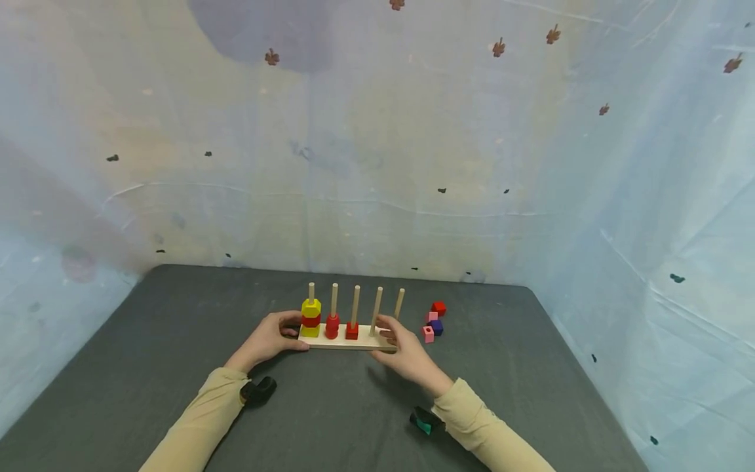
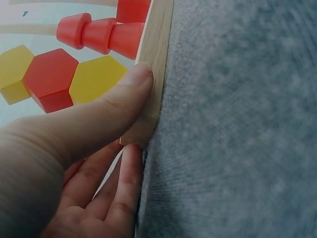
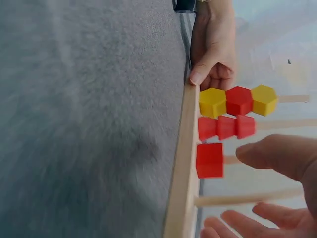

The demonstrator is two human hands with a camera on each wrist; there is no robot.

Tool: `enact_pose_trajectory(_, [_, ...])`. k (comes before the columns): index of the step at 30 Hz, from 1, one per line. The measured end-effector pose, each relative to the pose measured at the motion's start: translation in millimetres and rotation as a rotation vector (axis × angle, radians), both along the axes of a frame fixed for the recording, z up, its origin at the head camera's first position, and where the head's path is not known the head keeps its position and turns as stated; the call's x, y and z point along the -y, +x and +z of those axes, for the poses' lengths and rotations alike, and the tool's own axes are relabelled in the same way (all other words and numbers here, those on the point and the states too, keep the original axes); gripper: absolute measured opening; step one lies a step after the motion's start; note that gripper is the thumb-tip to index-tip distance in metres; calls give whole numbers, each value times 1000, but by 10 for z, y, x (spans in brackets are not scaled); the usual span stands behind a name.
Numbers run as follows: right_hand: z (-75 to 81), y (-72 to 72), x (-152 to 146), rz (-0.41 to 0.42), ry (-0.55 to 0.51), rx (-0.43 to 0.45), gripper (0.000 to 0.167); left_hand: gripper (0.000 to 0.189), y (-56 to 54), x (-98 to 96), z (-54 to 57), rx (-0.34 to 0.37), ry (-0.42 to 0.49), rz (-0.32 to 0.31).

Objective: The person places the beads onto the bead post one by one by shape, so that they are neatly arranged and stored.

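A wooden peg board (image 1: 342, 345) with several upright pegs stands on the dark table. Its leftmost peg carries a yellow, a red and a yellow hexagonal bead (image 3: 238, 101). Beside that stack are red flared round beads (image 2: 99, 34), then a single red cube (image 3: 210, 160) on the third peg. My left hand (image 1: 268, 337) grips the board's left end, thumb along the front edge and fingertips at the end face. Around the right-hand pegs, my right hand (image 1: 407, 354) hovers with thumb and fingers spread apart, holding nothing.
Right of the board lie loose cubes: a red one (image 1: 438, 307), a dark blue one (image 1: 436, 327) and pink ones (image 1: 428, 334). A pale patterned sheet (image 1: 377, 144) hangs behind and beside the dark table (image 1: 330, 419). Black straps (image 1: 258, 392) are near both wrists.
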State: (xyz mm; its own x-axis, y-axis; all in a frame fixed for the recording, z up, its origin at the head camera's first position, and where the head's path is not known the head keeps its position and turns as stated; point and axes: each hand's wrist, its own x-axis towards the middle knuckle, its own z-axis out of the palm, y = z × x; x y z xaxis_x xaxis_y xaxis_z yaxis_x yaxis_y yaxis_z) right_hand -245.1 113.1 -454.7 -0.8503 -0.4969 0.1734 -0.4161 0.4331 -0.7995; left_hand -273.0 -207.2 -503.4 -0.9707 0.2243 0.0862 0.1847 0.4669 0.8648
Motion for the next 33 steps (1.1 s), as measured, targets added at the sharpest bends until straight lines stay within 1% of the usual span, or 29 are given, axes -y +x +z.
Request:
enact_pose_trajectory(6, [160, 55, -278, 39, -6, -57, 50, 71, 26, -1, 17, -10, 7, -13])
enact_pose_trajectory(10, [283, 3, -481, 51, -18, -128, 43, 71, 36, 2, 26, -12, 4, -14])
enact_pose_trajectory(14, [356, -106, -657, 0, -56, -155, 39, 71, 31, 1, 28, -8, 3, -9])
enact_pose_trajectory(18, [513, -105, -740, -59, -119, -155, 31, 71, 24, 1, 26, 2, 4, -1])
enact_pose_trajectory(21, [596, -96, -786, -85, -130, -172, 26, 71, 21, -4, 23, 5, 5, 1])
enact_pose_trajectory(23, [569, -143, -838, -103, -118, -173, 26, 71, 16, -6, 20, 9, 9, 1])
enact_pose_trajectory(27, [507, -228, -924, -132, -67, -140, 25, 72, 8, 0, 13, 13, 9, -5])
enact_pose_trajectory(33, [453, -297, -999, -142, 2, -88, 29, 72, -7, 16, 2, 19, 9, 1])
